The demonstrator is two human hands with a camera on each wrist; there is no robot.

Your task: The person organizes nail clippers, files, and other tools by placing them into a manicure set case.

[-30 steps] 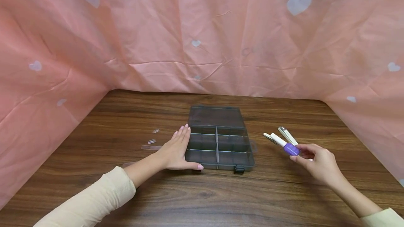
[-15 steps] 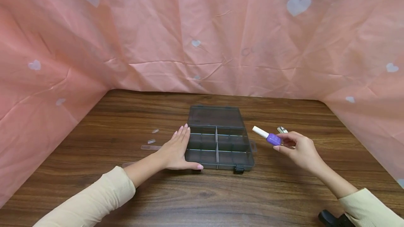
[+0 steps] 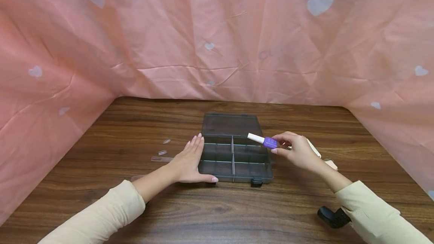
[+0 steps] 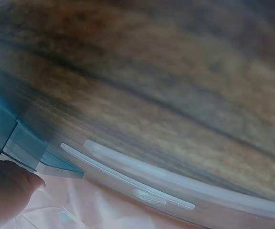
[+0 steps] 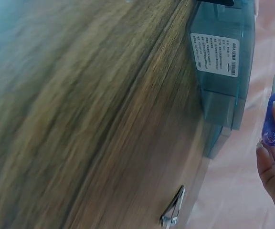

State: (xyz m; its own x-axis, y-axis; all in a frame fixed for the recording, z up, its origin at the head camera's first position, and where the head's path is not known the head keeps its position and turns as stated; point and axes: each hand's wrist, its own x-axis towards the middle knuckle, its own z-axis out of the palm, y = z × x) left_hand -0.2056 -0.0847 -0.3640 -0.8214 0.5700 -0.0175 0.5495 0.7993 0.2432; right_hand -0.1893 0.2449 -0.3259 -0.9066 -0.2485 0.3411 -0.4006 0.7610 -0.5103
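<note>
Held between the thumb and fingers of my right hand [image 3: 295, 151] is a purple nail polish bottle [image 3: 270, 143] with a white cap. Its cap points left, over the right part of a dark translucent divided box [image 3: 252, 169] in the head view. The box lies on the table with its lid [image 3: 232, 124] folded back, and its visible compartments hold nothing. My left hand [image 3: 190, 163] rests along the box's left side, fingers straight and thumb at the front edge. In the right wrist view, the bottle [image 5: 270, 125] shows beside the box's labelled front wall [image 5: 218, 90].
Left of the box lie small clear nail tips [image 3: 162, 153] and a clear strip [image 3: 162, 159]. A nail clipper [image 5: 173, 210] lies right of the box, and a cream-coloured piece [image 3: 331, 164] shows behind my right wrist. Pink curtains enclose the wooden table [image 3: 217, 214].
My right hand has carried the nail polish bottle leftward from beside the clippers to over the box's right part. My left hand has stayed in place.
</note>
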